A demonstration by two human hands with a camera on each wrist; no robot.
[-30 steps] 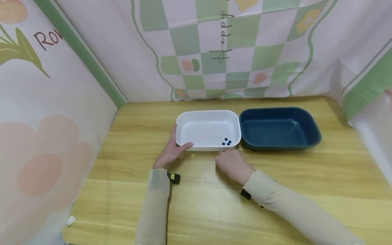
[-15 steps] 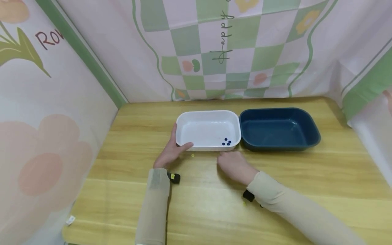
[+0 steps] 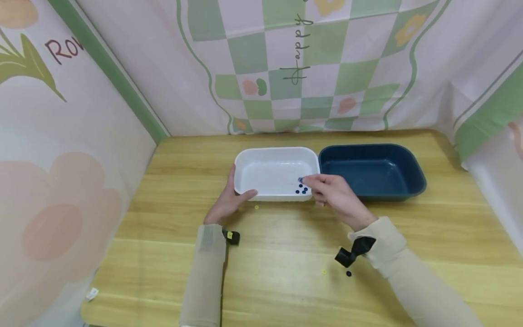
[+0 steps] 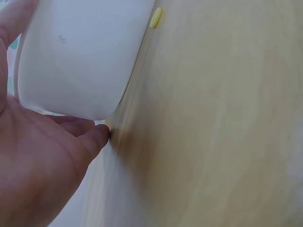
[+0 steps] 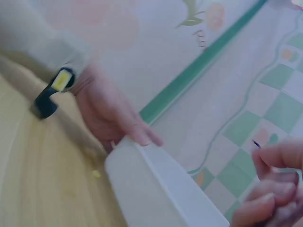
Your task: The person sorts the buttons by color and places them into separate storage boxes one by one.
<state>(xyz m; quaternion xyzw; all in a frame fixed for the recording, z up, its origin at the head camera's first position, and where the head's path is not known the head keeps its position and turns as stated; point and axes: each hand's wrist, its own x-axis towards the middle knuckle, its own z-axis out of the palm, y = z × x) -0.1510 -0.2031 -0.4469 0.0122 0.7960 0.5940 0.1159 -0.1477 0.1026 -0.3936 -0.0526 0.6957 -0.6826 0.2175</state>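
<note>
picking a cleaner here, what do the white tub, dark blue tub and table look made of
White tub: probably glossy plastic, by its smooth sheen. Dark blue tub: likely plastic too, glossy highlight inside. Table: perhaps satin wood or laminate, showing grain.

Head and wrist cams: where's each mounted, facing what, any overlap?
Head: worn on the head, facing forward and down at the table, white tray, blue tray; left hand, right hand, sleeves visible.
Left wrist: on left wrist, facing the white tray's outer wall, a yellow piece; only left hand visible.
Right wrist: on right wrist, facing across the white tray to the printed curtain; both hands, left sleeve visible.
Head and right wrist share both hands.
</note>
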